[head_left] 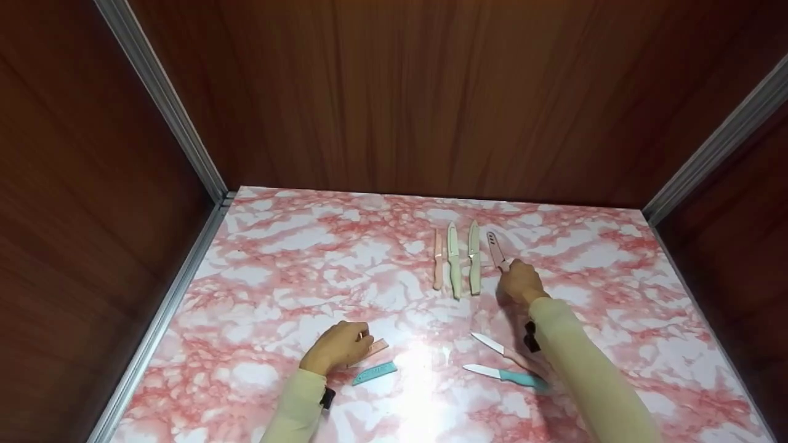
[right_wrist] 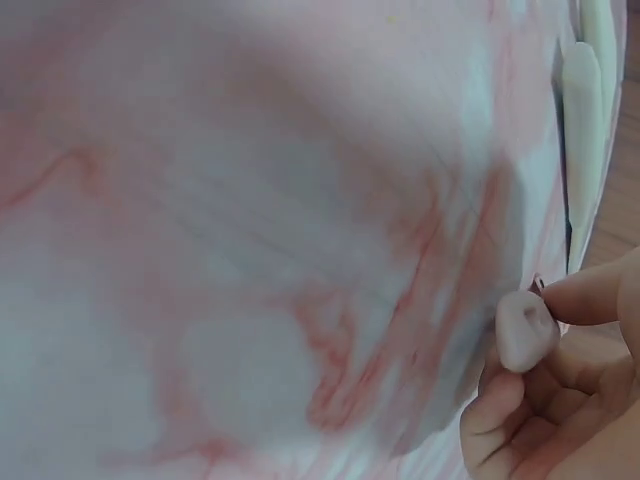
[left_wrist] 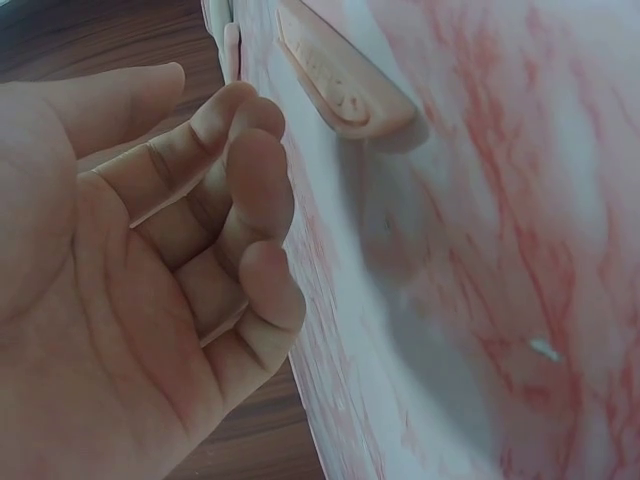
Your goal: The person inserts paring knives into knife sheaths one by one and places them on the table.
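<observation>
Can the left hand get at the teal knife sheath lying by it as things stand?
Probably yes. The left hand rests beside the pink sheath, holding nothing, and the teal sheath lies just next to it on the marble-patterned table with nothing between.

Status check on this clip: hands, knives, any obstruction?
Right hand grips the handle of the pink sheathed knife, last in the row. Left hand loosely curled beside the pink plastic sheath, holding nothing. Nothing blocking.

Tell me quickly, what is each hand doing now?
Left hand: open, loosely curled, holding nothing.
Right hand: grip closed on the pink knife handle.
</observation>
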The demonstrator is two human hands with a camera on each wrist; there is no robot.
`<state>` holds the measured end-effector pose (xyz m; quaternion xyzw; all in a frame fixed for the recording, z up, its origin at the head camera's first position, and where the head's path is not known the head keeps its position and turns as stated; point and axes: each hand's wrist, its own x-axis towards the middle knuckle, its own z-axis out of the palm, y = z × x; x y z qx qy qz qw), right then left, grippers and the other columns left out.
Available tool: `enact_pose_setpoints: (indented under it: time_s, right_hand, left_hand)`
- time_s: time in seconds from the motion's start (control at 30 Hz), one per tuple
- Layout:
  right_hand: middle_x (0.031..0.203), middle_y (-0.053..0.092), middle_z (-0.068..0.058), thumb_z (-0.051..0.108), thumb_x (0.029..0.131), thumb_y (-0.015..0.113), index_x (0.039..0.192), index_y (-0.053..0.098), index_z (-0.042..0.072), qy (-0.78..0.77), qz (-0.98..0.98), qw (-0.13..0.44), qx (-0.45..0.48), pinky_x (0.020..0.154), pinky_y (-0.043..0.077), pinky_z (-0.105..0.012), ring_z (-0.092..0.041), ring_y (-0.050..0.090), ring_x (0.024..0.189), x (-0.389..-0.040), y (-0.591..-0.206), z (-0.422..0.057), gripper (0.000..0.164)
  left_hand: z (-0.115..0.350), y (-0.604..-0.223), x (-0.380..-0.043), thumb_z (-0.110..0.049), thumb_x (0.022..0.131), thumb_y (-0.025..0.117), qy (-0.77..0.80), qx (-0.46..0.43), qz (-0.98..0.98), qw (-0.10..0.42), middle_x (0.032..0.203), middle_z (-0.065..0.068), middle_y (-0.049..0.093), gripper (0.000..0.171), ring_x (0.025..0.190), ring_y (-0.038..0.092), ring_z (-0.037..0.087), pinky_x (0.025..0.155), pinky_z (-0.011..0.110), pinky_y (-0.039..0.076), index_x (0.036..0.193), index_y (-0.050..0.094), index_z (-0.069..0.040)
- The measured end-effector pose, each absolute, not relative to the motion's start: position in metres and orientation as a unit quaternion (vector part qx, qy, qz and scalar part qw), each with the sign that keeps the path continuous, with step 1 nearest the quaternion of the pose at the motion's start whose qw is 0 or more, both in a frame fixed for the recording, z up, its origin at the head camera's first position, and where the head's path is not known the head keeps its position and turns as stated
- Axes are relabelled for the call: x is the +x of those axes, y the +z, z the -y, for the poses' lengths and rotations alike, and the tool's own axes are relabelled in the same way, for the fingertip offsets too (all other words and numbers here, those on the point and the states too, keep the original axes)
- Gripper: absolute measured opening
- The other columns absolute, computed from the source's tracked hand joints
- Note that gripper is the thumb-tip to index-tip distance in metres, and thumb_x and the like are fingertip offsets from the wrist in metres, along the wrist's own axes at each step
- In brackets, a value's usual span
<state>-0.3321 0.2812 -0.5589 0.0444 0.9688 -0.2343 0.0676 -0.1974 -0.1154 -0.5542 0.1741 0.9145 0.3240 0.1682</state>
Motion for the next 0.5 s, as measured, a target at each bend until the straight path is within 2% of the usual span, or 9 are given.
enact_pose_setpoints:
  time_s: [0.13, 0.3, 0.5]
  right_hand:
    - [0.081, 0.062, -0.021, 0.011, 0.088, 0.048, 0.081, 0.057, -0.003, -0.244, -0.967, 0.058, 0.048, 0.066, 0.050, -0.043, -0.033, 0.061, 0.074, -0.3338, -0.5621, -0.2777, 0.019]
    - [0.065, 0.059, -0.013, 0.016, 0.089, 0.053, 0.062, 0.053, 0.004, -0.243, -0.968, 0.044, 0.046, 0.060, 0.048, -0.040, -0.027, 0.057, 0.063, -0.3351, -0.5643, -0.2758, 0.029]
    - [0.055, 0.056, -0.008, 0.018, 0.090, 0.053, 0.056, 0.052, 0.007, -0.251, -0.966, 0.050, 0.041, 0.056, 0.046, -0.038, -0.025, 0.056, 0.056, -0.3363, -0.5597, -0.2756, 0.035]
  left_hand:
    - [0.1162, -0.5546, -0.1965, -0.024, 0.095, 0.048, 0.320, 0.172, -0.916, 0.168, 0.070, -0.005, 0.056, 0.019, 0.050, 0.047, 0.010, 0.052, 0.030, 0.040, 0.087, 0.061, -0.014]
    - [0.1172, -0.5551, -0.1959, -0.024, 0.094, 0.048, 0.313, 0.178, -0.919, 0.159, 0.068, -0.005, 0.055, 0.018, 0.052, 0.047, 0.010, 0.053, 0.030, 0.040, 0.084, 0.060, -0.016]
    - [0.1170, -0.5539, -0.1980, -0.023, 0.095, 0.049, 0.312, 0.176, -0.921, 0.151, 0.065, -0.007, 0.055, 0.017, 0.048, 0.048, 0.010, 0.051, 0.029, 0.041, 0.083, 0.060, -0.016]
